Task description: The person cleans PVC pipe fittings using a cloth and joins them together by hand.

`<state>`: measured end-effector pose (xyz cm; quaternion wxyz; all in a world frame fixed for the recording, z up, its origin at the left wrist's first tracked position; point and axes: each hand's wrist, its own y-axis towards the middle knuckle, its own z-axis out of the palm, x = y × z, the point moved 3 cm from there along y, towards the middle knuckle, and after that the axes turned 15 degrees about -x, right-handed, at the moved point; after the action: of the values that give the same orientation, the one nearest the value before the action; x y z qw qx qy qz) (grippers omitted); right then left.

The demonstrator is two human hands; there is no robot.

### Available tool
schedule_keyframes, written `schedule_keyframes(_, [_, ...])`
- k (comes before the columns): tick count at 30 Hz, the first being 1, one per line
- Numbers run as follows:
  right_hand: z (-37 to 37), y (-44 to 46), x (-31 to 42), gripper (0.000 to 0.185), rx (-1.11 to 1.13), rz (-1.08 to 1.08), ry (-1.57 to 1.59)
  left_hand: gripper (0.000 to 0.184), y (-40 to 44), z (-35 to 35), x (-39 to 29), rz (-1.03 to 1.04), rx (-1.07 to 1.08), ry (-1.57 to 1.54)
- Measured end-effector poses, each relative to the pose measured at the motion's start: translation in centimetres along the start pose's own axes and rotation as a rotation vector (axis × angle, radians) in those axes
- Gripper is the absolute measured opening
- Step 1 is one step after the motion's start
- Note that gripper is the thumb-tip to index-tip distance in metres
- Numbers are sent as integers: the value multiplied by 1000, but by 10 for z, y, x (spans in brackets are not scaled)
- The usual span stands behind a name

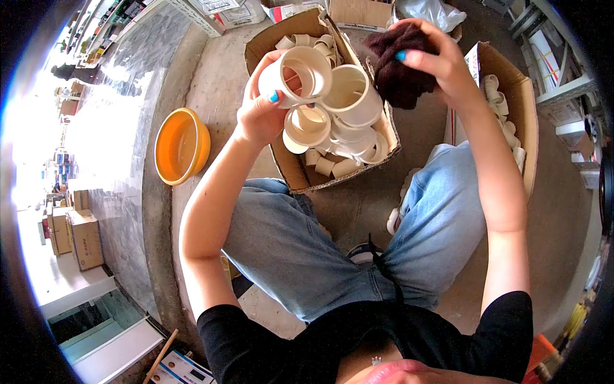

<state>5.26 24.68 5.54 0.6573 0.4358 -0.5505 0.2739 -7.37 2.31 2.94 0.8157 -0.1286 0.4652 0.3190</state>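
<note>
Where I look down over the box, my left hand [261,114] is part-closed around a white, round plastic pipe fitting [313,69], its thumb on the near outer side and some fingers showing through the wide opening. My right hand [444,64] is narrowed on a bunched dark brown cloth [404,72], thumb laid across the folds, well apart from the left hand. The held fitting is above the open brown cardboard box [281,165], toward its left side, and overlaps a wide white plastic fitting [366,105] in my view; I cannot tell whether the two touch. More white fittings lie below, some smaller ones near the box's far and near ends. The box's left wall runs close beneath the left hand, while its right wall stands between the fittings and a bare strip of concrete floor [419,137]. Past that strip, a second cardboard box [527,105] of white fittings edges the right forearm. On the left, open floor separates the box from a round orange-yellow plastic basin [202,148]. Blue jeans [275,233] border the near side.
</note>
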Motion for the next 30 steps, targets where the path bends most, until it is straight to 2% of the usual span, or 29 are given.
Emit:
schedule_keyframes(1, [-6,2,4,45,-42,-29,-66,65,1,0,2,-7,23,3])
schedule_keyframes(3, [-11,1,11,49,-111,-127,22,64,1,2,5,-21,41,2])
schedule_keyframes(6, [-9,-5,23,52,-80,-281,127,62,3,4,10,-47,42,-1])
schedule_keyframes(9, [2,-5,16,53,49,-263,164,60,2,6,13,-81,26,8])
schedule_keyframes(10, [13,-9,21,53,80,-196,148,60,2,8,13,-70,45,18])
schedule_keyframes(11, [22,-16,34,53,63,-293,-100,60,2,10,14,-59,39,27])
schedule_keyframes(13, [34,-19,26,33,30,-325,-77,61,2,15,16,-36,26,46])
schedule_keyframes(15, [45,-20,26,33,74,-600,-177,56,2,13,20,-43,-33,43])
schedule_keyframes(16, [51,-24,27,32,40,-737,-337,53,1,14,21,-63,-93,41])
schedule_keyframes(17, [56,-27,22,34,7,-783,-405,51,-1,14,22,-83,-155,39])
schedule_keyframes(18, [57,-27,17,39,-8,-803,-471,43,0,13,22,-70,-160,63])
schedule_keyframes(23, [61,-33,8,59,130,-742,-633,38,-2,5,20,-36,-358,288])
schedule_keyframes(28, [59,-34,2,52,182,-788,-625,40,1,7,21,-61,-325,527])
schedule_keyframes(29, [57,-30,0,44,121,-808,-503,42,2,8,20,-61,-332,569])
schedule_keyframes(30, [56,-28,1,43,137,-882,-541,41,3,7,20,-91,-325,548])
